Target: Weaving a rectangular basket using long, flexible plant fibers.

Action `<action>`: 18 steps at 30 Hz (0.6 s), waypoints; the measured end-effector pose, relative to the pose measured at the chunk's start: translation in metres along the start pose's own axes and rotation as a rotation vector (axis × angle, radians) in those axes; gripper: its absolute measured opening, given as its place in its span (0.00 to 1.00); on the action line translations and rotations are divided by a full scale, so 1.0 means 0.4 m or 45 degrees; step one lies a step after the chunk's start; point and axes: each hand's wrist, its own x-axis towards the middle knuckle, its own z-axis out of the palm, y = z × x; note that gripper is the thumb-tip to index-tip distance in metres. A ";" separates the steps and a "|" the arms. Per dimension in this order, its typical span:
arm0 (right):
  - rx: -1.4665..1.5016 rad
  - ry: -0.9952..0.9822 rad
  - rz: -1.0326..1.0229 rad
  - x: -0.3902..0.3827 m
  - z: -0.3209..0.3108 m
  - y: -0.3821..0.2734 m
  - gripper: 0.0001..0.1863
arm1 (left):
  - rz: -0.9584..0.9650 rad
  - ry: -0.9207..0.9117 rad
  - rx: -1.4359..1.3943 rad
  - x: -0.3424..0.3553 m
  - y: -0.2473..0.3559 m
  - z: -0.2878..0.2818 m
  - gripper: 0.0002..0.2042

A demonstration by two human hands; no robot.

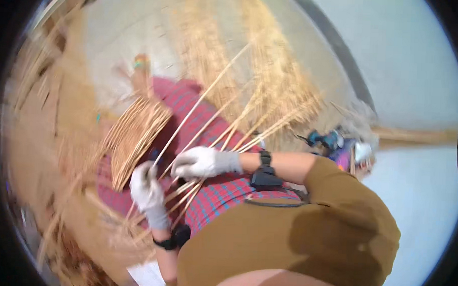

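Observation:
A partly woven piece of tan cane (134,139) rests on my red checked legs, with long loose strands fanning out to the upper right. My left hand (147,188), in a white glove, is below the weave, its fingers pinched on a long pale strand (203,96) that angles up to the right. My right hand (203,161), also gloved, lies just right of it over several other strands, fingers curled at the base of the weave; what they grip is hidden. The view is somewhat blurred.
Long bundles of straw-coloured cane (272,69) lie on the pale floor ahead, more strips and scraps (55,197) at the left. A pile of blue, purple and grey items (340,147) is at my right beside a pale wall. A white sheet (143,273) lies at lower left.

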 end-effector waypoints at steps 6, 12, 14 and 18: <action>0.078 0.100 -0.178 0.053 0.009 -0.193 0.15 | 0.287 0.031 0.252 -0.027 0.012 -0.097 0.09; 0.138 0.969 -0.757 0.058 -0.134 -0.442 0.09 | -0.387 0.040 0.152 0.019 -0.051 -0.242 0.07; -0.209 0.798 -0.473 0.098 -0.120 -0.373 0.08 | -0.237 -0.115 -0.103 0.026 -0.049 -0.189 0.08; 0.088 0.572 -0.495 0.136 -0.153 -0.232 0.06 | -0.346 -0.144 -0.451 0.061 -0.085 -0.103 0.10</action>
